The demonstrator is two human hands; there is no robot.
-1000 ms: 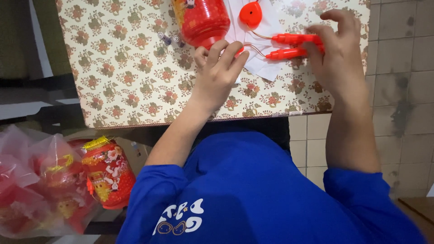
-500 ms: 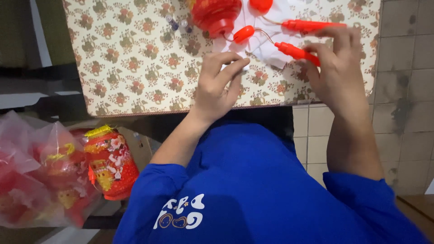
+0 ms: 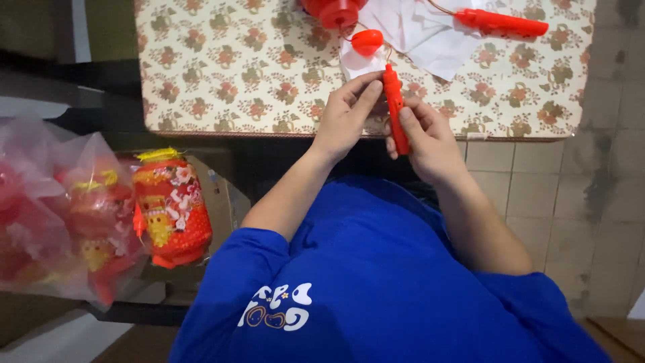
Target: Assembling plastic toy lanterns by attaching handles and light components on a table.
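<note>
My right hand (image 3: 424, 138) grips a slim red plastic stick (image 3: 394, 105) upright near the table's front edge. My left hand (image 3: 346, 114) pinches the stick's upper end with thumb and fingertips. A thin wire runs from the stick's top to a small red round cap (image 3: 367, 41) lying on white paper (image 3: 416, 37). A second red stick (image 3: 500, 23) lies on the paper at the far right. A red round plastic piece (image 3: 334, 10) sits at the top edge, partly cut off.
The table has a floral-patterned cloth (image 3: 228, 74). At my left, clear plastic bags hold red and yellow paper lanterns (image 3: 171, 208) on a cardboard box (image 3: 218, 198). Tiled floor (image 3: 571, 188) lies to the right. My blue shirt fills the lower frame.
Both hands left the tabletop and came together near the table edge, lifting one red stick. The other stick stays on the paper. The view shifted upward.
</note>
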